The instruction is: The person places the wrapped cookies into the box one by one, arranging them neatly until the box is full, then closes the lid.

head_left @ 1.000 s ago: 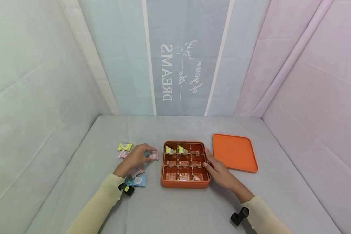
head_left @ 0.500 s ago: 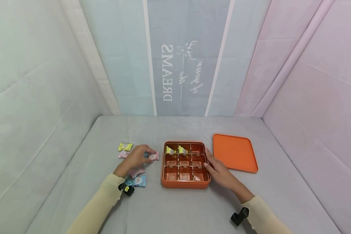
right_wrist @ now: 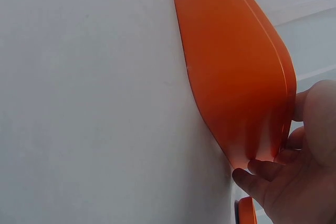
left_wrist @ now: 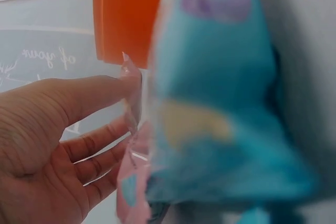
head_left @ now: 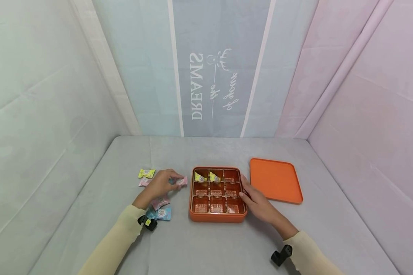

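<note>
My left hand [head_left: 161,184] pinches a pink wrapped candy [head_left: 182,181] between thumb and fingers, just left of the orange box [head_left: 218,218]. In the left wrist view the pinched pink wrapper [left_wrist: 133,100] shows at the thumb tip. My right hand [head_left: 259,201] grips the box's right side, thumb at the rim; in the right wrist view its fingers lie against the orange wall [right_wrist: 236,72]. A clear divided tray lines the box. Two yellow candies [head_left: 200,177] sit in its back left and back middle compartments.
Around the left hand lie a yellow candy [head_left: 146,173], pink candies [head_left: 161,201] and blue candies [head_left: 163,214], partly hidden by the hand and wrist. The orange lid [head_left: 276,180] lies flat to the right of the box. Fabric walls enclose the grey table [head_left: 206,248].
The pink candy in my left fingers has risen slightly and turned a little. My right hand and the box stay in place.
</note>
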The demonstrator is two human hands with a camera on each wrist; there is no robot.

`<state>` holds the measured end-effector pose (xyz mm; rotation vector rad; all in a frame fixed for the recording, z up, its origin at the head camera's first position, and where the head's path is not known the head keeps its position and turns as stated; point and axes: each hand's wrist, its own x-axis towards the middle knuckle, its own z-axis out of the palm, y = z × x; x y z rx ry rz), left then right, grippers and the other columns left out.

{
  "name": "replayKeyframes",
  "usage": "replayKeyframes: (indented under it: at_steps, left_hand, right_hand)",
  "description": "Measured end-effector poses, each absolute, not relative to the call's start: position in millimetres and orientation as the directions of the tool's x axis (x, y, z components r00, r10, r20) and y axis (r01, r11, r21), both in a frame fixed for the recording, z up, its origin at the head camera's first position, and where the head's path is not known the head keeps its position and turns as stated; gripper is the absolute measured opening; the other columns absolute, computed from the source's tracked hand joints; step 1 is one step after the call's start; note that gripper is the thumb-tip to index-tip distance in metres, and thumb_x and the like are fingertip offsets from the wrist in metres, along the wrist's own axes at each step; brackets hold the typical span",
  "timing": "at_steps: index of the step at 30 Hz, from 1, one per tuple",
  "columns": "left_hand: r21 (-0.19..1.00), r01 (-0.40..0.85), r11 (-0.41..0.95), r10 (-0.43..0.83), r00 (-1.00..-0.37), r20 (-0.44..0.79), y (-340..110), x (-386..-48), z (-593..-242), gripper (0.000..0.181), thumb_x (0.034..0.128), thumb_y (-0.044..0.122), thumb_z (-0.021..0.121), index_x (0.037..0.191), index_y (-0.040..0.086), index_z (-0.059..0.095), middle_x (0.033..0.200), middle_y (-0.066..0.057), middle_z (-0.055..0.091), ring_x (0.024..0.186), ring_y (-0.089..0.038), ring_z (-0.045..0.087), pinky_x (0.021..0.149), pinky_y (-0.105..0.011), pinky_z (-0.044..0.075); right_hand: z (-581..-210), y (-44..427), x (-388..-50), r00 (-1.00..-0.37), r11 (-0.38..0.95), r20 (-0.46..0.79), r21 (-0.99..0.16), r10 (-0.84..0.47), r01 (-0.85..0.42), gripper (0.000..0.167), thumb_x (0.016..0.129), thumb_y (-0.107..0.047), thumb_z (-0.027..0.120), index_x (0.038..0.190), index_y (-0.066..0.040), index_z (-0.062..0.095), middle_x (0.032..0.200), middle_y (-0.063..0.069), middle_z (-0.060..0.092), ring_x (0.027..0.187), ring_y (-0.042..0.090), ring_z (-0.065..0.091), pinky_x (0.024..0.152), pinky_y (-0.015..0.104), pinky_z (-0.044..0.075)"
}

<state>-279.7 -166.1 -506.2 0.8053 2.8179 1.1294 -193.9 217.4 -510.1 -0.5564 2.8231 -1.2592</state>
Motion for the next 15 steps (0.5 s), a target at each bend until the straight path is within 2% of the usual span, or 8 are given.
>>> replayKeyframes:
  at_steps: [3,6,11,15]
  left_hand:
    - [0.643,0.474,0.602,0.457,-0.865,0.21,-167.6,-279.4,-505.5,0.034,0.0839,0.01,0.084,0.117,0.01,0.077,0.103,-0.002,0.072,0.09,-0.021,0.067,0.076,-0.034,0.056]
    - [0.641,0.488,0.592,0.45,-0.86,0.239,-168.2,-278.8,-503.2,0.033,0.0845,0.009,0.083,0.117,0.01,0.077,0.103,-0.002,0.072,0.09,-0.022,0.067,0.075,-0.035,0.057]
    - [0.63,0.501,0.594,0.431,-0.859,0.278,-167.7,-278.4,-499.6,0.03,0.0873,0.009,0.081,0.117,0.013,0.077,0.107,0.001,0.071,0.095,-0.017,0.065,0.082,-0.042,0.058]
    - [0.627,0.507,0.592,0.417,-0.858,0.3,-166.8,-278.5,-497.8,0.026,0.0889,0.01,0.08,0.115,0.016,0.078,0.105,0.005,0.07,0.093,-0.014,0.064,0.087,-0.045,0.057]
  right_hand:
    - [-509.9,216.7,-192.8,-0.938,0.613,0.139,-0.724,-0.319,-0.316,0.066,0.109,-0.02,0.049,0.163,-0.006,0.012,0.168,0.015,0.015,0.153,0.033,0.015,0.119,0.058,0.023]
    - [-509.4,216.4,-192.4,-0.938,0.608,0.137,-0.729,-0.319,-0.313,0.066,0.109,-0.02,0.049,0.163,-0.007,0.012,0.168,0.014,0.014,0.154,0.032,0.015,0.119,0.058,0.022]
    - [-509.4,216.5,-192.4,-0.938,0.607,0.139,-0.729,-0.318,-0.315,0.066,0.109,-0.021,0.048,0.163,-0.007,0.012,0.168,0.014,0.014,0.154,0.032,0.014,0.119,0.058,0.022]
    - [-509.7,216.2,-192.3,-0.936,0.607,0.143,-0.728,-0.32,-0.319,0.066,0.109,-0.021,0.048,0.163,-0.006,0.012,0.168,0.015,0.014,0.154,0.034,0.015,0.119,0.058,0.022]
